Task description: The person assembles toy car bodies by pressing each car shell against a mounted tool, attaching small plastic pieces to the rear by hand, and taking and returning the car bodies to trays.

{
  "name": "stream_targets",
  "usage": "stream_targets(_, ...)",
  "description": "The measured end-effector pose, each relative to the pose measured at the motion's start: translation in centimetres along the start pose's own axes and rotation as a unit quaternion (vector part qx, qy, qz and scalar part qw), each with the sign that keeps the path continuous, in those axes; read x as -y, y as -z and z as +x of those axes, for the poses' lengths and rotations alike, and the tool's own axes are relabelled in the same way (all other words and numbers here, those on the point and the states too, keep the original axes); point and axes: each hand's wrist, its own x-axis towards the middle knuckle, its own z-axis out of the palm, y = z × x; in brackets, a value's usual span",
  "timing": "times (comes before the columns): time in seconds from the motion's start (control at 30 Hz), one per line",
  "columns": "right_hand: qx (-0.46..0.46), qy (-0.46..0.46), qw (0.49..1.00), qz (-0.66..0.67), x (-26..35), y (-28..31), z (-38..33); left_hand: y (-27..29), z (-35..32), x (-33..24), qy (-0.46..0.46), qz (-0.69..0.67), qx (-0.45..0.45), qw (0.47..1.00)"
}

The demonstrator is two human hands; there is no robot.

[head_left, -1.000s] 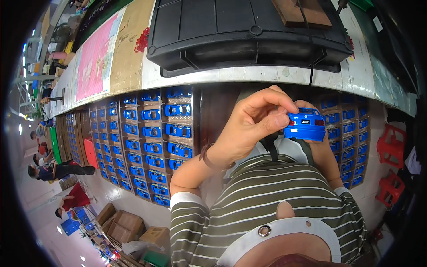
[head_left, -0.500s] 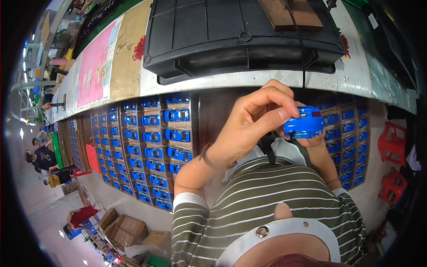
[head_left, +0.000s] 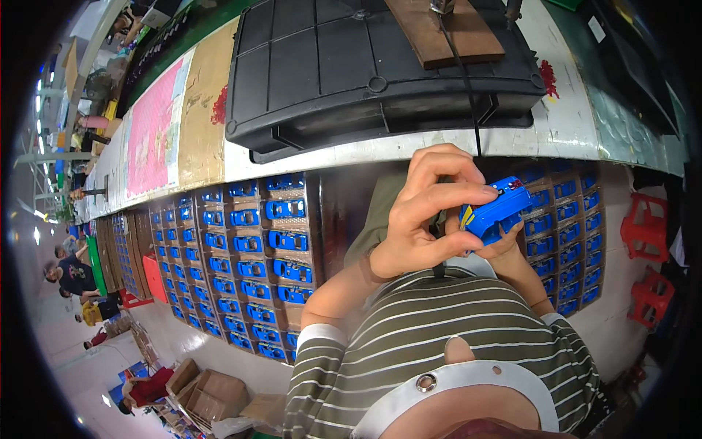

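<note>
Between my hands, just off the near edge of the worktable, is a blue toy car body [head_left: 500,212] with a yellow mark and a small dark red patch on it. My left hand [head_left: 431,208] pinches its left end between thumb and fingers. The fingers of my right hand [head_left: 504,244] close round it from the right and below, partly hidden by the car. On my left stands a divided tray [head_left: 316,219] with rows of similar blue car bodies. Another group of blue car bodies [head_left: 568,233] lies in a compartmented tray on my right.
An upturned black plastic crate [head_left: 314,73] sits on the white table [head_left: 351,154], with a brown board [head_left: 450,33] and a dark cable [head_left: 472,95] on it. Red stools [head_left: 645,227] stand at the right. Cardboard boxes [head_left: 212,395] and other people [head_left: 73,267] are at the left.
The toy car has turned in my hands and now sits tilted, showing its yellow mark. My left thumb has shifted down along it. The view has moved slightly.
</note>
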Motion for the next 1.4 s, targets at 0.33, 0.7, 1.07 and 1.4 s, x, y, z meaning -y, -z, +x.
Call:
stream_targets(0.33, -0.151, 0.126, 0.979, -0.053, 7.3, -6.9, -0.4, -2.7, 3.0, 0.9, 0.215, -0.059, -0.221, 0.949)
stream_targets(0.7, -0.237, 0.254, 0.793, -0.501, 12.8, -7.3, 0.2, -5.2, 9.3, 1.9, 0.373, -0.263, -0.231, 0.86)
stream_targets(1.07, -0.259, 0.275, 0.63, -0.678, 17.2, -8.1, 2.9, -4.5, 12.8, 2.3, 0.458, -0.346, -0.166, 0.802)
stream_targets(1.4, -0.209, 0.304, 0.531, -0.763, 19.2, -8.8, 4.5, -4.9, 13.0, 2.8, 0.477, -0.387, -0.211, 0.761)
